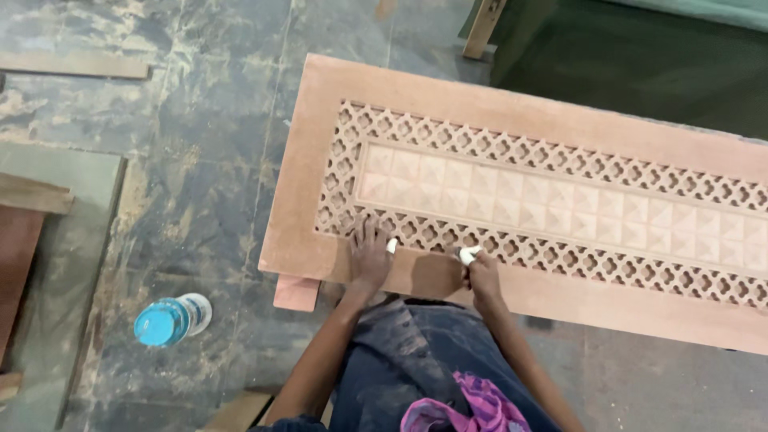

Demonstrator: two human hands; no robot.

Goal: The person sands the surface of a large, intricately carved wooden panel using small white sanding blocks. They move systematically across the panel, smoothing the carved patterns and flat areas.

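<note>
Seen from above, over a stained, dusty floor (208, 160). Across the middle and right, a long carved panel (448, 104) of pale reddish board, lying flat and angled down toward the right, near end propped on a small block (296, 293). Inside the plain border, a band of pierced lattice (512, 149) framing a strip of raised pyramid squares (560, 202). Left hand (370, 258) spread flat, palm down, on the near rail of the panel, fingertips reaching onto the lower lattice row; released, grasping nothing. Just beside its thumb, a small white piece (392, 246), touching the panel; whether pinched or merely lying there cannot be told. Right hand (482, 274) near the left, also on the near rail, closed in a pinch on a white wad (469, 254) pressed against the edge of the lattice; material too small to tell. Below both forearms, dark dusty trousers (400, 360) close against the panel's near edge, with a pink-and-purple cloth (472, 408) at the lap. On the floor well to the left, a clear bottle with a blue cap (172, 318), lying on its side. Further left, flat boards (32, 240) stacked at the frame edge; a thin strip (76, 66) at upper left. At top right, a dark green surface (624, 56) and a wooden leg (482, 28).
</note>
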